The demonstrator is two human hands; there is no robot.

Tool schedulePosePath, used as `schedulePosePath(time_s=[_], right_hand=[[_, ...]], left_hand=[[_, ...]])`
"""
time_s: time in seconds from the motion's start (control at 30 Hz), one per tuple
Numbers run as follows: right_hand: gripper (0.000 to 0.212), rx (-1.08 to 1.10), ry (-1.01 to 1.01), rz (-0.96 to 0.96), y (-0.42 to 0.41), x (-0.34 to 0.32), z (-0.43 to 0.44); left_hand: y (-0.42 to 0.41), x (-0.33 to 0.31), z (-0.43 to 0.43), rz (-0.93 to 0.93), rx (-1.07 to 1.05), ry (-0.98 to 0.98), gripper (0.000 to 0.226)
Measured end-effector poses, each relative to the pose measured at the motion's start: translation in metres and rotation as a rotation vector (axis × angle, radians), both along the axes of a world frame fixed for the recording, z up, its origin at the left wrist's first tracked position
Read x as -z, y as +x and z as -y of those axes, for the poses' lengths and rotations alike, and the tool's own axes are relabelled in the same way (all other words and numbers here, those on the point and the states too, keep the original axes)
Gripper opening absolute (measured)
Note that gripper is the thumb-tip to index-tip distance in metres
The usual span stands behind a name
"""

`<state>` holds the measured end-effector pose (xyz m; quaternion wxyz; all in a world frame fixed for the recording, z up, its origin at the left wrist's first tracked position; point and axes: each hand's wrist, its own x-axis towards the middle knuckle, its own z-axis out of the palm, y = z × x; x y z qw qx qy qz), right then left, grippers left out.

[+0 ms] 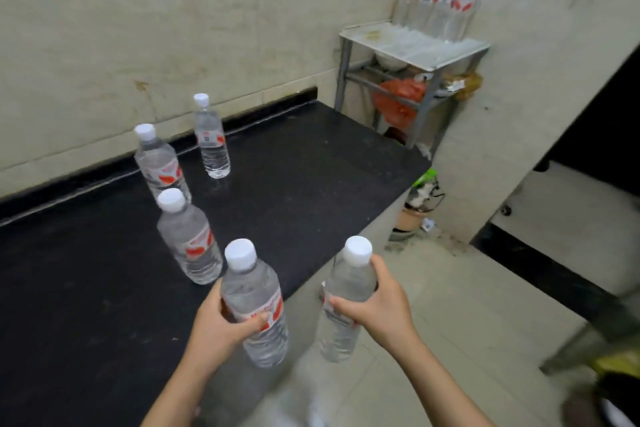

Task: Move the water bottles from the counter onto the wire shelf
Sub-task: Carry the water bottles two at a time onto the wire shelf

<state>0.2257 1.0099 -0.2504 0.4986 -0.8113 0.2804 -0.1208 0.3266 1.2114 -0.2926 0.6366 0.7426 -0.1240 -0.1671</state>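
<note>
My left hand (221,322) grips a clear water bottle (254,295) with a white cap and red label, held over the counter's front edge. My right hand (381,305) grips a second water bottle (346,288) over the floor, just off the counter. Three more bottles stand on the black counter (294,184): one near my left hand (188,239), one behind it (161,163), one further back (211,139). The wire shelf (415,45) stands in the far corner, with several bottles (440,0) lined up on its top.
The shelf's lower tiers hold a white bowl (389,61) and an orange plastic bag (398,99). Pots and clutter (415,211) sit on the floor past the counter's end. Tiled floor (450,305) lies to my right, beside a dark doorway (602,135).
</note>
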Motion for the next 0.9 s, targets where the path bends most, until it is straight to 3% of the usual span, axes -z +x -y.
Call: schedulePosePath(time_s=[0.4,0.9], right_hand=[[0.067,0.288,0.020,0.057,-0.063,-0.006,0.173],[0.064,0.382,-0.110,0.036,0.027,-0.035,0.422]], left_hand=[[-0.005,-0.012,0.188,0.033,0.231,-0.023,0.064],[0.119,-0.028,0.459,0.013,0.245,-0.139,0.064]])
